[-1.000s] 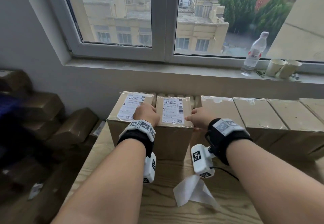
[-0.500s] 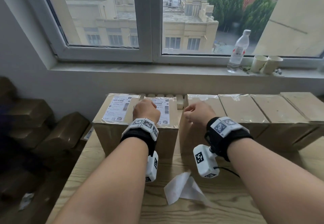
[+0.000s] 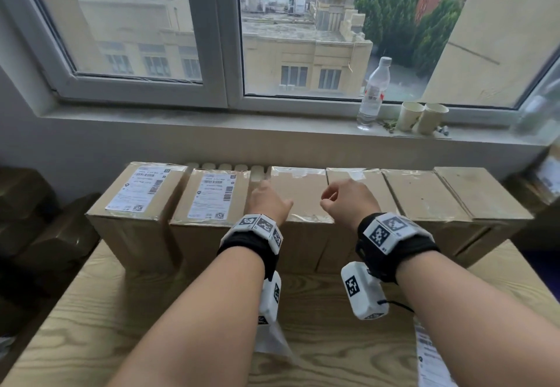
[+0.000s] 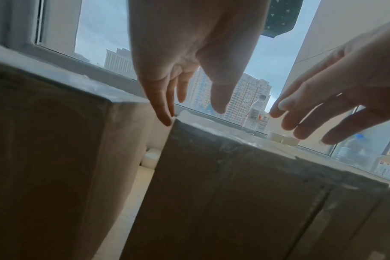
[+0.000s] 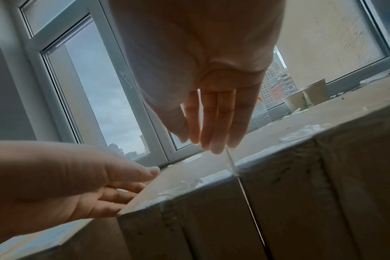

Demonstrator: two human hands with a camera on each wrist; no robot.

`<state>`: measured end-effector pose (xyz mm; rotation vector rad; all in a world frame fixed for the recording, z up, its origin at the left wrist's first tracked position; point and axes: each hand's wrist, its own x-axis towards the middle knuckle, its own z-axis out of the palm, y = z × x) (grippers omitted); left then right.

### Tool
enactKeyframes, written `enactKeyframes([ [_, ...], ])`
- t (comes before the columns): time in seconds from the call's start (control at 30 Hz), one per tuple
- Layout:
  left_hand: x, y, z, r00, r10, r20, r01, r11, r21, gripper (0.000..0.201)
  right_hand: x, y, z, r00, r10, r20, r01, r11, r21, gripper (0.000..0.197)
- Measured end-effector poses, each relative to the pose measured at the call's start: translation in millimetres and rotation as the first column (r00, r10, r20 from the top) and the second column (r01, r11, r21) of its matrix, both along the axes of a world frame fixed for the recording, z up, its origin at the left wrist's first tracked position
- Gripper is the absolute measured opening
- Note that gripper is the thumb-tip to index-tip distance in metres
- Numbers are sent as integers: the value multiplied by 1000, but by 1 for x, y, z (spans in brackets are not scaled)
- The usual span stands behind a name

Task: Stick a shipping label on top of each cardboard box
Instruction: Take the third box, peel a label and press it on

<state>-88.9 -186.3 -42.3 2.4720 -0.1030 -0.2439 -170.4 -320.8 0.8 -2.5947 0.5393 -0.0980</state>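
Note:
Several cardboard boxes stand in a row on the wooden table (image 3: 100, 320) under the window. The two leftmost carry white labels: first labelled box (image 3: 142, 189), second labelled box (image 3: 212, 195). The third box (image 3: 300, 195) is bare. My left hand (image 3: 266, 197) hovers at its left edge with straight fingers (image 4: 165, 112), the little finger at the box corner (image 4: 178, 123). My right hand (image 3: 345, 197) hangs over the seam to the fourth box (image 3: 363, 180), fingers (image 5: 214, 133) relaxed and empty. Loose label sheets (image 3: 430, 359) lie at the table's near right.
Peeled backing paper (image 3: 272, 345) lies on the table under my left wrist. A water bottle (image 3: 374, 92) and two paper cups (image 3: 422, 116) stand on the windowsill. More boxes (image 3: 45, 235) are stacked at the left beside the table. A radiator (image 3: 239, 168) shows behind the row.
Both hands have left the second labelled box and moved right to the bare third box. The view has swung right, and label sheets now show at bottom right.

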Motion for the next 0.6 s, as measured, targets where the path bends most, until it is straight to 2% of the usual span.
enactKeyframes([
  [0.07, -2, -2, -9, 999, 30, -28, -29, 999, 29, 70, -3, -7, -5, 1000, 8, -16, -8, 1000, 13, 15],
  [0.2, -10, -2, -18, 993, 94, -76, -90, 995, 50, 59, -9, -20, -15, 998, 25, -53, -24, 999, 33, 17],
  [0.43, -27, 0, -16, 986, 143, -87, -143, 990, -1, 46, -19, -25, -20, 997, 28, -74, -27, 1000, 13, 21],
  [0.6, -37, 8, -17, 976, 165, -142, -169, 985, -19, 46, -25, -17, -31, 971, 36, -234, -16, 996, 86, 40],
])
